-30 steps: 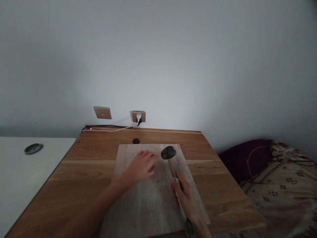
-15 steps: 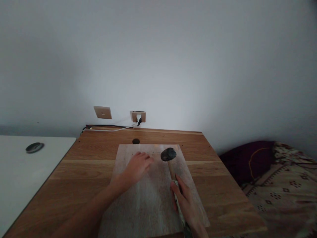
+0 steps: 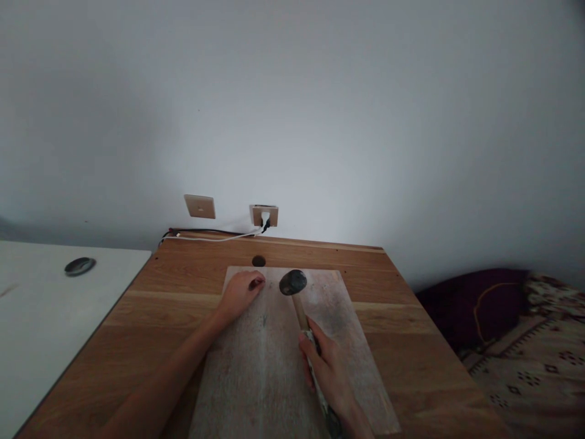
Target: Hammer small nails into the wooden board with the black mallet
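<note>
white surface [image 3: 41, 305] on the far left with a small dark dish [image 3: 80, 266]. on the wooden desk [image 3: 159, 299] lies a pale board [image 3: 274, 366]. left hand [image 3: 241, 291] rests on the board's far part, fingers [image 3: 256, 282] curled together, pinching something too small to tell. right hand [image 3: 329, 372] is clamped on the hammer [image 3: 293, 283] handle, its head just right of the left hand.
</note>
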`<state>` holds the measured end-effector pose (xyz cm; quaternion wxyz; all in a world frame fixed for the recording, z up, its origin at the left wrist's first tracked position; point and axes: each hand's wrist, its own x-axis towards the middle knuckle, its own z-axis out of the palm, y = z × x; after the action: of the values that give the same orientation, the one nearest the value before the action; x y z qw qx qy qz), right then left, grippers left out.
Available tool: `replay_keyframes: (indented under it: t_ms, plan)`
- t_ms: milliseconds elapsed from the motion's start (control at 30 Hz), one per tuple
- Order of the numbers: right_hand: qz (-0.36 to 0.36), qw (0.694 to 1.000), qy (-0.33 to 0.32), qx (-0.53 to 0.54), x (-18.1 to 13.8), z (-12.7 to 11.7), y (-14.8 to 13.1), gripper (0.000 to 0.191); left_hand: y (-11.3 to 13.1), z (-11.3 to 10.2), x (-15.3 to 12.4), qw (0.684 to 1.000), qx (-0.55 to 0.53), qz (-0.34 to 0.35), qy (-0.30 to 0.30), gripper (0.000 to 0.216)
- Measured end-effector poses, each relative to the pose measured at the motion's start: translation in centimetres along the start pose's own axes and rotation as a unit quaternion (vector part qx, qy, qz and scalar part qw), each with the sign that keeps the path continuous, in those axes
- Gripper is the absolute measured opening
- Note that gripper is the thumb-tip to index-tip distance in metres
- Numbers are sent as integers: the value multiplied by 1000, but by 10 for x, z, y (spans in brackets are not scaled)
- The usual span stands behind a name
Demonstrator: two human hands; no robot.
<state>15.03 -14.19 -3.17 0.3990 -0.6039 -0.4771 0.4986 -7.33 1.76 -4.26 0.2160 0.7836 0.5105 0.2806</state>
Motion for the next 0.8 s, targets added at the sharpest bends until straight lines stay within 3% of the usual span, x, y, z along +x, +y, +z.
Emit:
replay_keyframes:
  t_ms: [567,800]
  plan:
    - [10,1000,-8,-11,3,8,-4,70,-3,0,-4,999,3,47,8,11]
    - [-35,997,-58,-31,18,23,-23,58,-1,2,-2,999,-48,0,-4,29]
